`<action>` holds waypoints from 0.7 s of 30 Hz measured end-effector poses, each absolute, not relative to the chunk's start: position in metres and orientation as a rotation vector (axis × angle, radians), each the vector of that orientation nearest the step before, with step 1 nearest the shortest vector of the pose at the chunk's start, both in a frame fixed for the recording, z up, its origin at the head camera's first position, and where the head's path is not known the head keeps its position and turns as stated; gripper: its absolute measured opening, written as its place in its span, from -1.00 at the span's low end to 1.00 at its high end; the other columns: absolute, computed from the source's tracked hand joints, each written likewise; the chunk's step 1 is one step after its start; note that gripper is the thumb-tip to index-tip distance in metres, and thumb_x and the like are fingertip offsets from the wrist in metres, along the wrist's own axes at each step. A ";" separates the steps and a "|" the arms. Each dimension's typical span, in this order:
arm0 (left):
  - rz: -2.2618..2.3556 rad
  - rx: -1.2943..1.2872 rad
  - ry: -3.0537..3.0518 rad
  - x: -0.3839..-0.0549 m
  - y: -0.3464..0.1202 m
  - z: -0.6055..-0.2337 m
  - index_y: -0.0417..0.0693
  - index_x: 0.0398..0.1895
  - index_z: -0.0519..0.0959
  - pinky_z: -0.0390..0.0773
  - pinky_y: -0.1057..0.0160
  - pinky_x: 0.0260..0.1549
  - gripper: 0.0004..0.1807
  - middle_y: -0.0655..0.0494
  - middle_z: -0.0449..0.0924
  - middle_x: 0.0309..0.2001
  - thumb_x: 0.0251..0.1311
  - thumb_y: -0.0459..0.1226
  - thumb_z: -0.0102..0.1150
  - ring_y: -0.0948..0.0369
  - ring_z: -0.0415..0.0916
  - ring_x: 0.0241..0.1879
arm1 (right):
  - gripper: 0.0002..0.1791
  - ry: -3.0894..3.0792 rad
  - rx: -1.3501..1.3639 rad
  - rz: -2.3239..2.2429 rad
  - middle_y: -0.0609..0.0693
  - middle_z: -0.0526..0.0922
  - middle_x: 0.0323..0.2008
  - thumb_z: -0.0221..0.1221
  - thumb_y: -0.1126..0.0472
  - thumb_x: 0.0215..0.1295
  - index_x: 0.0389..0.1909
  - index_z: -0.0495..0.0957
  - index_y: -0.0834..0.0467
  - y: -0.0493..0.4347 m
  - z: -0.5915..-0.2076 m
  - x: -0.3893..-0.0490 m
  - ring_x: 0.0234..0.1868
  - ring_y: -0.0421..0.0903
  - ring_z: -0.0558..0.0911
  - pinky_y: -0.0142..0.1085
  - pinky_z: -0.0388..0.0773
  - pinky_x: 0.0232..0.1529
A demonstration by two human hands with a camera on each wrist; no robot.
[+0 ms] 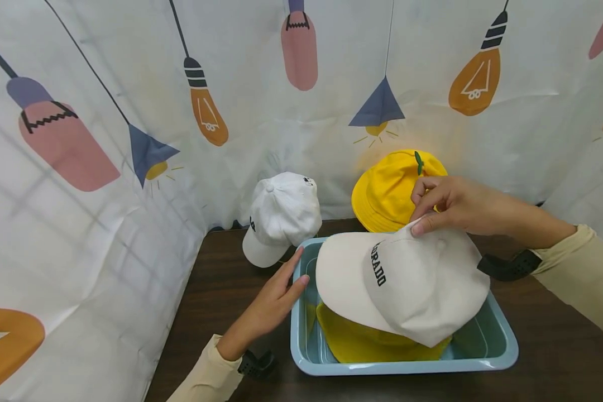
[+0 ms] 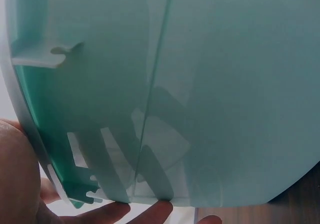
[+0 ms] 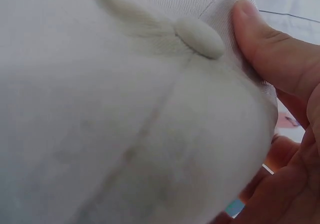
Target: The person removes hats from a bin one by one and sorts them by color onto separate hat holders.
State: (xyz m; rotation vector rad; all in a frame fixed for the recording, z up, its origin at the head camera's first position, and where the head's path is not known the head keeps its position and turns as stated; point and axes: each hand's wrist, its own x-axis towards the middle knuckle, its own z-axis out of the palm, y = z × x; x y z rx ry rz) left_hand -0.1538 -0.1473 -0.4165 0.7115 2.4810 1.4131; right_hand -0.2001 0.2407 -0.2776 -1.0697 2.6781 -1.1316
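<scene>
My right hand (image 1: 449,204) pinches the crown of a cream-white baseball cap (image 1: 417,279) with dark lettering on its front. In the right wrist view, the thumb (image 3: 270,49) presses the fabric beside the cap's top button (image 3: 200,37). The cap lies tilted over a light-blue plastic basin (image 1: 404,367), brim to the left. Beneath it, a dark-yellow hat (image 1: 377,347) sits in the basin, partly covered. At the basin's left side, my left hand (image 1: 268,296) holds the rim, thumb over the edge; the left wrist view shows fingertips (image 2: 162,206) against the outer wall.
Behind the basin at left stands another white baseball cap (image 1: 286,212). A bright-yellow bucket hat (image 1: 387,187) with a green sprout is behind the basin, against the printed curtain (image 1: 261,67). Everything rests on a dark wooden table (image 1: 201,312).
</scene>
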 end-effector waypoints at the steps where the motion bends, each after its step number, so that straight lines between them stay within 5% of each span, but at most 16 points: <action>1: 1.412 0.711 2.483 -0.154 -0.147 -0.416 0.13 0.68 -0.11 0.21 -0.21 0.45 -0.27 0.00 -0.03 0.64 0.59 -0.07 -0.08 -0.03 0.04 0.59 | -0.81 2.689 -1.076 -1.133 -0.08 0.44 -0.32 0.51 0.31 0.06 -0.42 0.82 -0.08 0.241 -0.274 -0.201 -0.23 -0.17 0.41 -0.31 0.37 -0.38; 13: 1.436 0.768 2.506 -0.154 -0.148 -0.417 0.15 0.68 -0.11 0.30 -0.20 0.41 -0.28 0.00 -0.01 0.63 0.60 -0.12 -0.09 -0.08 0.19 0.51 | -0.88 2.814 -0.908 -1.108 -0.02 0.48 -0.24 0.52 0.28 0.07 -0.39 0.83 -0.01 0.223 -0.235 -0.219 -0.11 -0.17 0.44 -0.46 0.44 -0.27; 21: 1.432 0.789 2.502 -0.155 -0.146 -0.418 0.11 0.68 -0.14 0.17 -0.18 0.48 -0.28 0.08 -0.13 0.66 0.60 -0.12 -0.10 -0.02 0.04 0.59 | -0.92 2.864 -0.872 -1.118 -0.04 0.52 -0.17 0.50 0.20 0.14 -0.32 0.84 0.02 0.205 -0.223 -0.242 -0.02 -0.15 0.41 -0.47 0.49 -0.25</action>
